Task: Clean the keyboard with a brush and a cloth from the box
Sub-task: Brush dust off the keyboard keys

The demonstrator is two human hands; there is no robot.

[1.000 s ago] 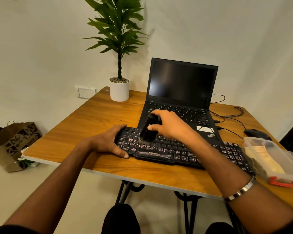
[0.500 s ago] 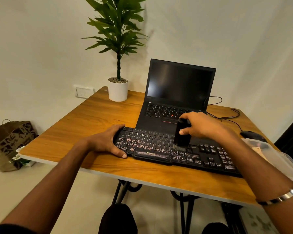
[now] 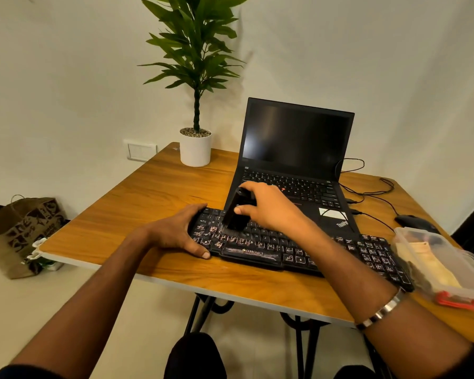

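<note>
While left hand [image 3: 179, 233] fingers clamp keyboard [image 3: 290, 247] left edge | right hand [image 3: 268, 207] fingers clamp brush [image 3: 234, 212] | box [image 3: 443, 265] crowds right end

The right hand [image 3: 268, 207] covers part of the keyboard [image 3: 298, 250]; the picture's right edge cuts off the box [image 3: 449, 269].
</note>
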